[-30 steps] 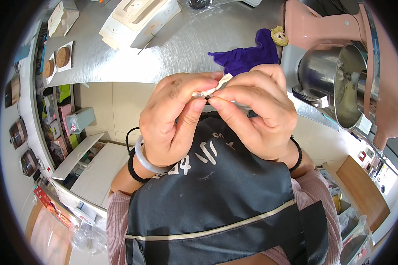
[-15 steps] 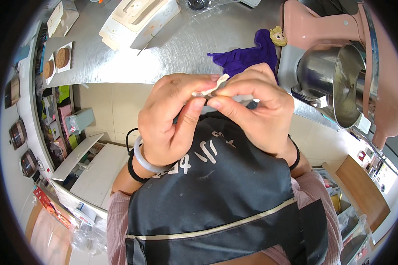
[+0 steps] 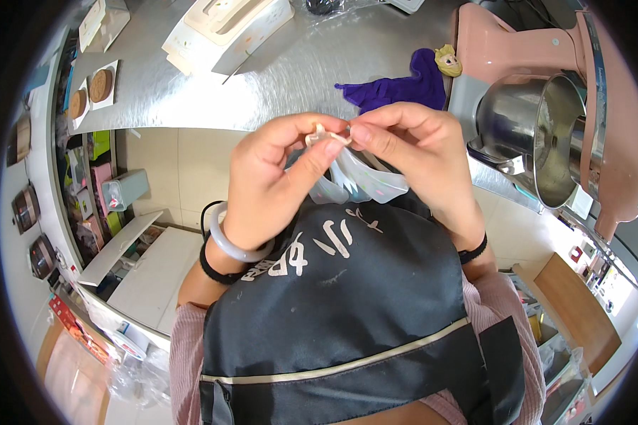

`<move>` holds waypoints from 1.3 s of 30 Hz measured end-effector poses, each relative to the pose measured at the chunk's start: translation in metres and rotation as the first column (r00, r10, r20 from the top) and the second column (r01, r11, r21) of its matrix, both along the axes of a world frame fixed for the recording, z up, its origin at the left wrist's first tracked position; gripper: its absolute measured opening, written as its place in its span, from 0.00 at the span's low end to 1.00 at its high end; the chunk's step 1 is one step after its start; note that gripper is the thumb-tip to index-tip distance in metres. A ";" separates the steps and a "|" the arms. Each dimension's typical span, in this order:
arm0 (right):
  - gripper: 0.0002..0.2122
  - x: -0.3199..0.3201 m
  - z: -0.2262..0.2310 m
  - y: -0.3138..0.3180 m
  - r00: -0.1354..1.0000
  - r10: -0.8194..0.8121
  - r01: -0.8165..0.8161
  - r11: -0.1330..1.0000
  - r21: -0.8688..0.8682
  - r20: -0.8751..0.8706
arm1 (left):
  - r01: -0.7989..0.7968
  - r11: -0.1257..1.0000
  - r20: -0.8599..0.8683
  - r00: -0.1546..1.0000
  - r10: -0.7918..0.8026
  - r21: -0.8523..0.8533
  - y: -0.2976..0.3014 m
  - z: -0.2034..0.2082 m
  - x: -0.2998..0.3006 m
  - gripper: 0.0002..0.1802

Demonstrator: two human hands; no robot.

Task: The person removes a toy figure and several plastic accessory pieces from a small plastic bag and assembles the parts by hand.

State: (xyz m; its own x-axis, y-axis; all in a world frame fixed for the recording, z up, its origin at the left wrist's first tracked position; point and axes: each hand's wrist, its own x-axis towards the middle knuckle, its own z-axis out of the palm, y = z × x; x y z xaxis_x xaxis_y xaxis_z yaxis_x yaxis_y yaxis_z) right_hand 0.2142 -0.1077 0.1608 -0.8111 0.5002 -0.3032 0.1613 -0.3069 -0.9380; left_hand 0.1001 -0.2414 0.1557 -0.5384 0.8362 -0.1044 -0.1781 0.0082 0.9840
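Near the middle, just beyond a black apron (image 3: 333, 304) with white lettering, two bare hands met over a limp, translucent plastic bag (image 3: 367, 178) marked with small coloured spots. The left hand (image 3: 266, 170) had its fingers closed in a pinch on the bag's whitish, gathered top, with the thumb lying against it. The right hand (image 3: 429, 152) was just beside it, thumb and fingers pinched together at the right end of that gathered top; how much of it they grasped was too small to tell. The body of the bag hung between the hands, spreading toward the right one and toward the apron. A pale, glossy bangle (image 3: 225, 242) and a black wristband (image 3: 216, 273) circled the left wrist.

Beyond the hands, on the far side, ran a brushed stainless-steel worktop (image 3: 298, 78). On its far left part stood a white patterned box (image 3: 244, 39) with a slotted top; farther left, two round brown discs (image 3: 101, 85) lay on white cards (image 3: 113, 97). Toward the right, a dark purple cloth (image 3: 400, 88) with a yellow-haired doll's head (image 3: 447, 61) lay beside a pink stand mixer (image 3: 493, 39) with a shiny steel bowl (image 3: 507, 113).
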 end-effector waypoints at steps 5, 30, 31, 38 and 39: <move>0.07 -0.006 -0.013 0.015 0.998 0.068 -0.068 0.985 -0.158 -0.006 | 0.050 0.995 0.182 0.983 -0.034 -0.086 0.007 -0.007 -0.009 0.08; 0.10 -0.012 -0.045 0.027 0.997 -0.045 0.074 0.851 -0.521 0.068 | 0.155 0.987 0.656 0.749 -0.090 -0.042 0.020 -0.023 -0.028 0.19; 0.10 -0.012 -0.044 0.027 0.997 -0.045 0.072 0.856 -0.513 0.064 | 0.155 0.987 0.653 0.751 -0.096 -0.033 0.021 -0.022 -0.029 0.19; 0.14 -0.003 -0.047 0.018 0.982 -0.104 -0.028 0.753 -0.658 -0.160 | 0.177 0.981 0.648 0.739 -0.186 0.079 0.022 -0.022 -0.032 0.15; 0.14 -0.005 -0.049 0.019 0.981 -0.101 -0.032 0.757 -0.652 -0.165 | 0.176 0.981 0.644 0.742 -0.189 0.085 0.022 -0.024 -0.035 0.15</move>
